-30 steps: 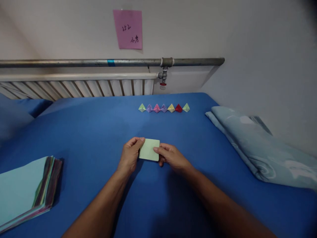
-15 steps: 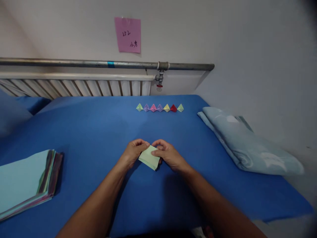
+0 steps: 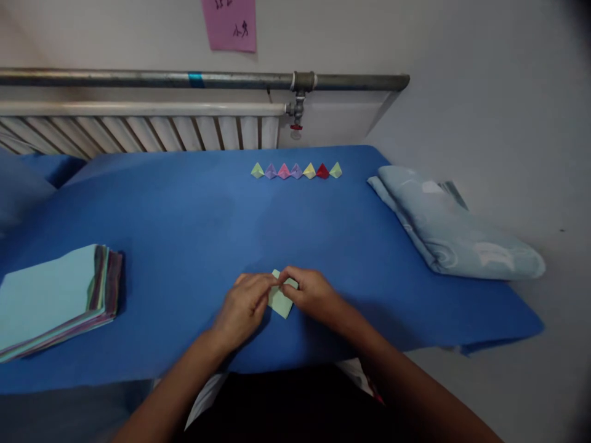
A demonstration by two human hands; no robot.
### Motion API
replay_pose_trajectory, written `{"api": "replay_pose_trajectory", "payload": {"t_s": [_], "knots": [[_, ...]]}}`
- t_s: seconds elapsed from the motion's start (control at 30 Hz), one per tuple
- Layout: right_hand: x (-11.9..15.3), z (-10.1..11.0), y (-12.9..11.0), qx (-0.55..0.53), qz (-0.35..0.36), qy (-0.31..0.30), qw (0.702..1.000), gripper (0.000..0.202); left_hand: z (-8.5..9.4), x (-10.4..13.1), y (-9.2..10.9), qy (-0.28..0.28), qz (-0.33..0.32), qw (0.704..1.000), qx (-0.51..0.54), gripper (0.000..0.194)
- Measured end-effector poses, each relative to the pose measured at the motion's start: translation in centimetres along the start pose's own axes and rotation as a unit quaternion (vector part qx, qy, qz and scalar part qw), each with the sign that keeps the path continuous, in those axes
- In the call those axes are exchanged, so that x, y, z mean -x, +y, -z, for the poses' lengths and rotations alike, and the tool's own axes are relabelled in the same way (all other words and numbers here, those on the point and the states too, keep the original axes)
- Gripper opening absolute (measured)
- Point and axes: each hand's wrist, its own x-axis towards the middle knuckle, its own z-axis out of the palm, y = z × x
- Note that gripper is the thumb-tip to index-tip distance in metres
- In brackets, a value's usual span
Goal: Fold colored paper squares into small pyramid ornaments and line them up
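A small folded sheet of light green paper point(image 3: 281, 303) lies on the blue-covered surface in front of me, one corner towards me. My left hand point(image 3: 244, 304) is closed at its left side, with the fingertips on its upper part. From the right, my right hand point(image 3: 310, 292) pinches the paper near the same spot, thumb and forefinger close to the left fingertips. The fingers cover part of the upper paper, so the fold there is hidden.
A row of several small folded paper pieces point(image 3: 296, 171) in different colours stands further back. To the left lies a stack of coloured paper point(image 3: 50, 295), to the right a folded light blue cloth point(image 3: 443, 227). A radiator point(image 3: 161, 132) and a pipe point(image 3: 138, 80) run behind the blue surface point(image 3: 184, 215).
The green paper has gone from being held up between both hands to lying on the surface, turned corner-down. My left hand has turned palm-down over it. The view has tilted downwards.
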Motion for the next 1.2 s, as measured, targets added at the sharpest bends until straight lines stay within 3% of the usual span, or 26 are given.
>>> {"api": "replay_pose_trajectory", "payload": {"t_s": [0.13, 0.33, 0.67, 1.0, 1.2], "knots": [[0.7, 0.6, -0.5, 0.086, 0.046, 0.004, 0.995, 0.019, -0.1, 0.3, -0.4, -0.066, -0.035, 0.994, -0.075, 0.036], [2.2, 0.6, 0.7, 0.19, 0.125, 0.064, 0.972, 0.021, 0.6, 0.4, -0.9, -0.078, -0.063, 0.99, -0.097, 0.034], [3.1, 0.7, 2.1, 0.082, 0.179, 0.038, 0.98, 0.036, 1.6, 0.4, -1.0, -0.096, -0.108, 0.985, -0.092, 0.031], [3.0, 1.2, 2.2, 0.043, 0.168, 0.028, 0.984, 0.031, 1.0, 0.6, -1.5, -0.054, -0.115, 0.985, -0.115, 0.021], [2.5, 0.5, 2.5, 0.083, 0.147, 0.062, 0.984, 0.02, 0.8, 0.7, -1.7, -0.034, -0.106, 0.987, -0.113, 0.018]]}}
